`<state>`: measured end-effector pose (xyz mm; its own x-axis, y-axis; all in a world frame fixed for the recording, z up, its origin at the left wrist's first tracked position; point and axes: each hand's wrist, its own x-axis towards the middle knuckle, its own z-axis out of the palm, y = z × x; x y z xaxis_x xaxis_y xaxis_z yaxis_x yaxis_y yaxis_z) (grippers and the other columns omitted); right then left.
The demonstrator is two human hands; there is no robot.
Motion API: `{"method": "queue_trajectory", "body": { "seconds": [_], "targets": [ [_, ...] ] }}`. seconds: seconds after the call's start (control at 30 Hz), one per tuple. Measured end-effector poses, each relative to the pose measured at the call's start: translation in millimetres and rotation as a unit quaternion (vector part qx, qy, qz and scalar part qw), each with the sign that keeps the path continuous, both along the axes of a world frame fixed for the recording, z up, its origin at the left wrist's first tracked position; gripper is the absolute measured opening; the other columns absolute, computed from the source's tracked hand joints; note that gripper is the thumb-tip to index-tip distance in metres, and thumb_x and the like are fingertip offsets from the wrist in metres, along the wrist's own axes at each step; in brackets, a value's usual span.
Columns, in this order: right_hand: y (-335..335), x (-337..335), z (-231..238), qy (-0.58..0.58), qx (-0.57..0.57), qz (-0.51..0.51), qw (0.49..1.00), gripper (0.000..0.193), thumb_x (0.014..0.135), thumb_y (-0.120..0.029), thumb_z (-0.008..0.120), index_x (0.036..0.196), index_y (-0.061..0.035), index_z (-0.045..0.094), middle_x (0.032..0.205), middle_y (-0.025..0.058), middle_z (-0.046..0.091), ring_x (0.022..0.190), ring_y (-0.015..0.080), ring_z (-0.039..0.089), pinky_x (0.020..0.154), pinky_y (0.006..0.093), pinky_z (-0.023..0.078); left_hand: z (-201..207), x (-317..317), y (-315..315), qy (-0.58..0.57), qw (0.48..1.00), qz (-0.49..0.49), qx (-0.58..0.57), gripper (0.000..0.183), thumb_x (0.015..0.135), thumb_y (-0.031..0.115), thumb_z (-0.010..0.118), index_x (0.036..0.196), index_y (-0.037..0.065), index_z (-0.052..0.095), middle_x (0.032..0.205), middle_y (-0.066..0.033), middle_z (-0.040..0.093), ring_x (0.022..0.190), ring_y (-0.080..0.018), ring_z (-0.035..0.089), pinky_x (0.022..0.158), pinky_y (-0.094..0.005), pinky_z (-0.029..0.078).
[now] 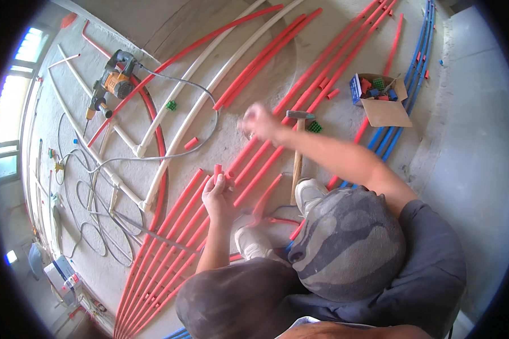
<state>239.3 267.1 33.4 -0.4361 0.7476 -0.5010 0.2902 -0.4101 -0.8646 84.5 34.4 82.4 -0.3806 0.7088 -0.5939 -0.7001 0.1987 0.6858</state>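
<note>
My left hand (216,192) is closed round a short red pipe piece (218,169), its end sticking up past the fingers. Long red pipes (178,212) run under and beside that hand. My right hand (260,121) is raised over the red pipes with the arm stretched across; motion smears its fingers, and I cannot tell if it holds anything. Just to its right lies a hammer (301,116), its wooden handle pointing toward my shoes (253,242). A green studded cluster of small parts (314,127) sits by the hammer head.
A rounded camouflage-patterned cloth shape (345,243) blocks the lower middle. An open cardboard box (385,110) of coloured fittings stands at the right, near blue pipes (421,70). A power drill (116,85), its grey cable (218,121) and white pipes (181,127) lie at the left.
</note>
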Motion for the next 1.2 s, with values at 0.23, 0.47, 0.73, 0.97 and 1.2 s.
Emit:
{"method": "queue_trajectory", "body": {
  "seconds": [0.23,0.47,0.73,0.97,1.2],
  "targets": [
    [168.1,-10.2,-8.2,-0.331,0.200,-0.192,0.902,0.108,0.090,-0.053,0.086,0.163,0.0076,0.034,0.160,0.0289,0.054,0.140,0.0401,0.063,0.114,0.0487,0.054,-9.3,-2.0,-17.6,0.018,0.999,-0.005,-0.049,0.018,0.110,0.011,0.066,0.121,-0.003,0.069,0.104,-0.0127,0.075,0.082,-0.0174,0.068,0.075,-0.0321,0.054],
    [181.3,-29.0,-9.3,-0.326,0.074,-0.228,0.915,0.082,0.090,-0.037,0.077,0.153,0.0052,0.049,0.148,0.0280,0.065,0.132,0.0400,0.069,0.109,0.0507,0.058,-6.0,-8.0,-41.2,0.034,0.996,0.026,-0.080,0.018,0.108,0.009,0.068,0.122,-0.002,0.071,0.103,-0.0135,0.078,0.084,-0.0189,0.070,0.078,-0.0309,0.056],
    [177.8,40.9,-25.2,0.119,-0.045,-0.419,0.899,0.017,0.085,-0.007,0.071,0.101,-0.0006,0.070,0.093,0.0208,0.075,0.078,0.0328,0.075,0.075,0.0521,0.064,24.2,-13.4,-26.7,0.018,0.998,0.001,-0.058,0.019,0.108,0.010,0.069,0.122,-0.002,0.071,0.101,-0.0125,0.077,0.084,-0.0174,0.069,0.077,-0.0303,0.055],
    [-55.8,87.8,78.8,0.231,-0.081,-0.198,0.949,0.022,0.091,-0.004,0.079,0.111,-0.0005,0.070,0.091,0.0101,0.072,0.078,0.0221,0.074,0.067,0.0390,0.062,56.0,16.6,-9.0,0.045,0.997,-0.055,-0.005,0.028,0.108,0.009,0.064,0.131,-0.006,0.070,0.097,-0.0070,0.072,0.079,-0.0139,0.064,0.071,-0.0274,0.049],
    [-125.6,89.8,109.3,0.286,-0.129,-0.037,0.949,0.045,0.098,-0.017,0.086,0.137,-0.0058,0.068,0.111,0.0023,0.072,0.096,0.0106,0.068,0.085,0.0309,0.056,90.2,60.9,13.7,0.144,0.965,-0.220,-0.013,0.037,0.106,0.014,0.066,0.136,-0.008,0.073,0.102,-0.0042,0.076,0.086,-0.0102,0.069,0.078,-0.0239,0.053]
  ]
}}
